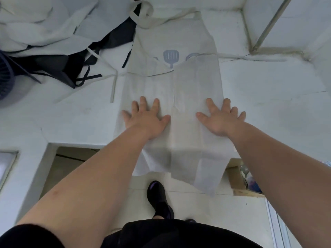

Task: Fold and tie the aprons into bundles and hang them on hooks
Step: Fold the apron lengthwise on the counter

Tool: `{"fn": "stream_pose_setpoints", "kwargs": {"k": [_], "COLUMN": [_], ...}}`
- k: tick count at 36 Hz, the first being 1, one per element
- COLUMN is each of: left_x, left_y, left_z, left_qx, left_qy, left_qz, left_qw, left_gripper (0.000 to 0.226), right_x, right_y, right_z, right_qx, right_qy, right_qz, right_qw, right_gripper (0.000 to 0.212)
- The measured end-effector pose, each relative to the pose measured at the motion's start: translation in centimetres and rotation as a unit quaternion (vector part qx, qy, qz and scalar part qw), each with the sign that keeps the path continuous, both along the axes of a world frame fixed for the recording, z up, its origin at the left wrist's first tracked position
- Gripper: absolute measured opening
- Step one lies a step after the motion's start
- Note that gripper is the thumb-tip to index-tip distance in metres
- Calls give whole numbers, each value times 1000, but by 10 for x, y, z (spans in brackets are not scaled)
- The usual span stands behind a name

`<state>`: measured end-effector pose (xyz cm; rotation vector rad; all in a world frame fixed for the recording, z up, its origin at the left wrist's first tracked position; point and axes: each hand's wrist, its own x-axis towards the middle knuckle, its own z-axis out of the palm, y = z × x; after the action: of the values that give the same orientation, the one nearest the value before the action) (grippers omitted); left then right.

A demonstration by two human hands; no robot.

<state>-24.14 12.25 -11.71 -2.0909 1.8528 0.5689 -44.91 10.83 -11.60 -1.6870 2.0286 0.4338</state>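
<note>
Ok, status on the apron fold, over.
Both hands open: left hand, right hand flat on apron. Sides folded in, hem hangs off table. Not tied yet. Pile lies beside it, nothing on top.

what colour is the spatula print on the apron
Pale blue-grey, on the white apron; the spatula print shows in the head view.

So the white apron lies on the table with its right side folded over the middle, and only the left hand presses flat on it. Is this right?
Not quite. The head view shows both hands pressing flat on the white apron: the left hand and the right hand, fingers spread. The rest holds: it lies on the table with its right side folded over the middle.
</note>
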Motion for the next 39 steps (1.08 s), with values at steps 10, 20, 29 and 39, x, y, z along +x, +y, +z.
{"fn": "stream_pose_setpoints", "kwargs": {"k": [10,20,29,39], "left_x": [10,28,18,21], "left_y": [-74,-58,20,41], "left_z": [-10,-13,-5,-16], "left_qx": [-4,-142,-133,-50], "left_qy": [37,158,97,7], "left_qz": [-11,-18,-1,-64], "left_qw": [999,977,986,997], "left_gripper": [72,50,49,68], "right_x": [10,7,41,6], "right_y": [-67,-43,29,53], "right_z": [-6,-1,0,-16], "right_qx": [-33,-146,-90,-110], "right_qy": [16,-29,-16,32], "right_qz": [-20,-20,60,137], "right_qw": [999,989,994,984], "right_gripper": [65,63,70,70]}}
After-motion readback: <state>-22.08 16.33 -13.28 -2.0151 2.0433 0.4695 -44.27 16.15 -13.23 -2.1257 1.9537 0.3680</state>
